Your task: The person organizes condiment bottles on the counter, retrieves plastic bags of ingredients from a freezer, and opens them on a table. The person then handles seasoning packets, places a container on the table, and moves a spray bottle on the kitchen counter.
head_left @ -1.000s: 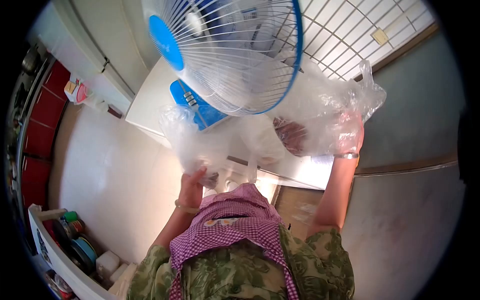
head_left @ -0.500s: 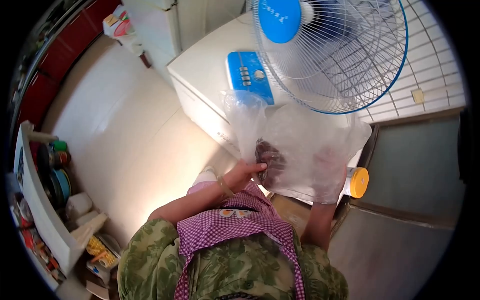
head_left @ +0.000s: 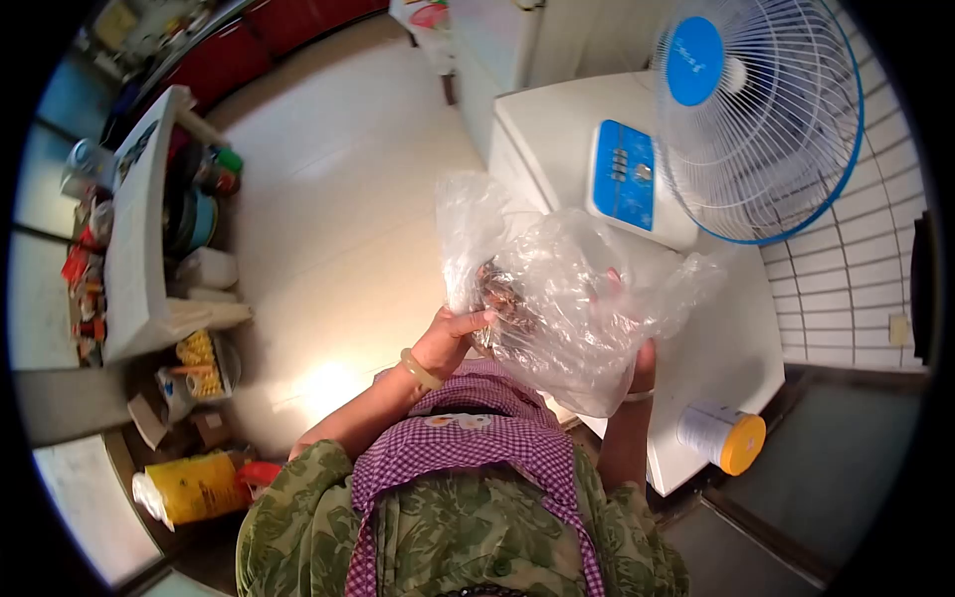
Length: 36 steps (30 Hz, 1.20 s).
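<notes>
A clear, crumpled plastic bag (head_left: 567,328) hangs in front of my apron, with a dark reddish-brown item (head_left: 504,297) inside its left part; its kind I cannot make out. My left hand (head_left: 448,338) is closed on the bag's left side, thumb over the plastic beside the dark item. At the bag's right side, my right hand (head_left: 643,366) supports it. Its thumb shows at the edge, while the other fingers are mostly covered by the plastic, and a pinkish fingertip shows through.
A blue-and-white fan (head_left: 761,124) with its button base (head_left: 625,177) stands on a white cabinet top (head_left: 711,343). A jar with a yellow lid (head_left: 741,444) is at the near corner. At left are a loaded white shelf (head_left: 139,249) and a yellow bag (head_left: 199,488) by the tiled floor (head_left: 328,199).
My view has turned, so the fan and cabinet sit farther right. The bag has become more crumpled, and my right wrist, with a bracelet, now shows beside it. My left hand keeps its hold.
</notes>
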Motion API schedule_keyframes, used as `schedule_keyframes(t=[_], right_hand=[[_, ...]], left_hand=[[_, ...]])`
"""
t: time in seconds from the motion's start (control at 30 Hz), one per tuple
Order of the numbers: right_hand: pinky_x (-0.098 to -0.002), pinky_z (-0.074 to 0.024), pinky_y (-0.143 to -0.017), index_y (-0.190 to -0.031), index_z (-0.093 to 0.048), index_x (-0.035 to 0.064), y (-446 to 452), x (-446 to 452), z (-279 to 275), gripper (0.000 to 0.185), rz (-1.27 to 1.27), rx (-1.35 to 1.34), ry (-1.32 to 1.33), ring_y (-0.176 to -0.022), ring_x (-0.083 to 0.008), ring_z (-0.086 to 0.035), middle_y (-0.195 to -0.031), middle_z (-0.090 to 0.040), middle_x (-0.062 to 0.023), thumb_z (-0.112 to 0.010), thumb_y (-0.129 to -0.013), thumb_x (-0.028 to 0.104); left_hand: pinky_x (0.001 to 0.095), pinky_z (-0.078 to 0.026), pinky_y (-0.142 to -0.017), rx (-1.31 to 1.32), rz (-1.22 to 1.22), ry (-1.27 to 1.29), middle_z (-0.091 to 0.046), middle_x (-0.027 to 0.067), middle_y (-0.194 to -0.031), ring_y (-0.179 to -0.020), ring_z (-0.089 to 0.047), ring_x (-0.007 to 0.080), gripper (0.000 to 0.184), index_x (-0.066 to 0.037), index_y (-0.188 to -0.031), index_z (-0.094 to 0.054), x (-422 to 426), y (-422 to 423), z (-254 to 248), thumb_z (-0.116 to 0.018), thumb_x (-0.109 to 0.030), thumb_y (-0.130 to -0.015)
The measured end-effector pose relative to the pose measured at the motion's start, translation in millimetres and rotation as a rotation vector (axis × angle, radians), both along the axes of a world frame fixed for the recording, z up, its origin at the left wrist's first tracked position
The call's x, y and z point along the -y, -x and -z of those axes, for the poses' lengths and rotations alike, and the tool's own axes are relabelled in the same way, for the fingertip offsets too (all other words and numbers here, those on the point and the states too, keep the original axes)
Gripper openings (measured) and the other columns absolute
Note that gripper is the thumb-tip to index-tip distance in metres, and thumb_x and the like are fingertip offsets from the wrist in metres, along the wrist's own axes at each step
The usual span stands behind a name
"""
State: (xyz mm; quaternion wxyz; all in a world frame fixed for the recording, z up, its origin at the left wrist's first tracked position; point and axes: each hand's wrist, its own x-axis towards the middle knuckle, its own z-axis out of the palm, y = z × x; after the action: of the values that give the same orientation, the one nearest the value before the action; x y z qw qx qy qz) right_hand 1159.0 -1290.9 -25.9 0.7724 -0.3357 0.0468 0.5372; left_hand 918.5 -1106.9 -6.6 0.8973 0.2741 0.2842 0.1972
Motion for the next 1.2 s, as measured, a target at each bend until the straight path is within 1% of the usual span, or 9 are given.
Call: schedule_keyframes(t=[0.17, 0.37, 0.57, 0.67, 0.77, 0.87, 0.97, 1.0, 1.2], right_hand=[[-0.0367, -0.0533, -0.080, -0.117, -0.057, 0.0034, 29, -38, 16, 0.039, -0.114, 0.058, 0.011, -0.092, -0.0235, -0.062, -0.103, -0.064, -0.0108, -0.042, -0.099, 0.034], [-0.0332, -0.0545, -0.068, -0.110, -0.060, 0.0057, 83, -123, -25, 0.032, -0.228, 0.626, 0.078, -0.077, -0.0187, -0.063, -0.094, -0.064, -0.0069, -0.045, -0.098, 0.032], [-0.0333, -0.0544, -0.067, -0.116, -0.059, 0.0062, 126, -251, 34, 0.035, -0.288, 0.436, -0.011, -0.077, -0.0195, -0.063, -0.095, -0.065, -0.0080, -0.044, -0.099, 0.033], [-0.0343, -0.0542, -0.071, -0.117, -0.059, 0.0058, 170, -335, 61, 0.036, -0.554, 0.055, -0.321, -0.081, -0.0205, -0.064, -0.098, -0.065, -0.0086, -0.044, -0.098, 0.033], [-0.0372, -0.0504, -0.087, -0.121, -0.058, 0.0040, 204, -404, 64, 0.042, -0.521, 0.448, 0.126, -0.100, -0.0246, -0.061, -0.114, -0.064, -0.0108, -0.045, -0.097, 0.036], [-0.0398, -0.0482, -0.093, -0.124, -0.056, 0.0020, 265, -465, 62, 0.045, -0.427, 0.727, 0.256, -0.109, -0.0271, -0.059, -0.121, -0.062, -0.0123, -0.045, -0.096, 0.036], [-0.0409, -0.0485, -0.093, -0.124, -0.056, 0.0006, 308, -513, 63, 0.045, -0.502, 0.626, 0.177, -0.109, -0.0282, -0.059, -0.121, -0.062, -0.0132, -0.044, -0.095, 0.033], [-0.0410, -0.0484, -0.094, -0.123, -0.056, 0.0004, 326, -527, 57, 0.044, -0.528, 0.630, 0.170, -0.109, -0.0285, -0.059, -0.120, -0.062, -0.0133, -0.044, -0.095, 0.032], [-0.0401, -0.0484, -0.094, -0.118, -0.059, 0.0008, 381, -631, 63, 0.039, -0.675, 0.679, 0.149, -0.107, -0.0273, -0.061, -0.115, -0.065, -0.0122, -0.048, -0.093, 0.028]], left_hand=[[0.0400, -0.041, -0.103, -0.075, -0.163, -0.039, -0.062, 0.0098, -0.124, -0.118, -0.055, 0.0229, 0.058, -0.002, -0.135, -0.047, 5, 59, 4, -0.073, -0.012, -0.084], [0.0433, -0.041, -0.101, -0.062, -0.219, -0.057, -0.055, 0.0121, -0.126, -0.117, -0.053, 0.0292, 0.059, -0.002, -0.131, -0.050, -23, 133, 4, -0.070, -0.035, -0.085], [0.0413, -0.041, -0.104, 0.034, -0.388, 0.134, -0.063, 0.0110, -0.118, -0.112, -0.059, 0.0235, 0.054, 0.002, -0.126, -0.054, -96, 247, 23, -0.071, -0.031, -0.086], [0.0369, -0.045, -0.092, -0.134, -0.613, 0.080, -0.065, 0.0070, -0.108, -0.101, -0.059, 0.0215, 0.048, -0.003, -0.124, -0.054, -127, 310, 42, -0.073, -0.021, -0.084], [0.0369, -0.048, -0.089, -0.255, -0.737, 0.092, -0.062, 0.0112, -0.111, -0.100, -0.060, 0.0245, 0.051, 0.003, -0.126, -0.051, -155, 365, 61, -0.072, -0.015, -0.083], [0.0364, -0.050, -0.085, -0.308, -0.806, 0.081, -0.062, 0.0133, -0.109, -0.097, -0.062, 0.0249, 0.047, 0.006, -0.123, -0.050, -186, 420, 91, -0.068, -0.015, -0.086], [0.0363, -0.052, -0.083, -0.257, -0.965, 0.189, -0.063, 0.0135, -0.105, -0.094, -0.063, 0.0254, 0.042, 0.007, -0.121, -0.051, -210, 467, 72, -0.065, -0.015, -0.088], [0.0342, -0.053, -0.070, -0.245, -1.050, 0.222, -0.063, 0.0105, -0.095, -0.083, -0.065, 0.0228, 0.036, 0.004, -0.117, -0.053, -217, 476, 70, -0.063, -0.017, -0.090], [0.0296, -0.044, -0.048, -0.418, -1.264, 0.223, -0.059, 0.0049, -0.079, -0.062, -0.058, 0.0163, 0.020, -0.004, -0.105, -0.055, -276, 519, 100, -0.058, -0.021, -0.094]])
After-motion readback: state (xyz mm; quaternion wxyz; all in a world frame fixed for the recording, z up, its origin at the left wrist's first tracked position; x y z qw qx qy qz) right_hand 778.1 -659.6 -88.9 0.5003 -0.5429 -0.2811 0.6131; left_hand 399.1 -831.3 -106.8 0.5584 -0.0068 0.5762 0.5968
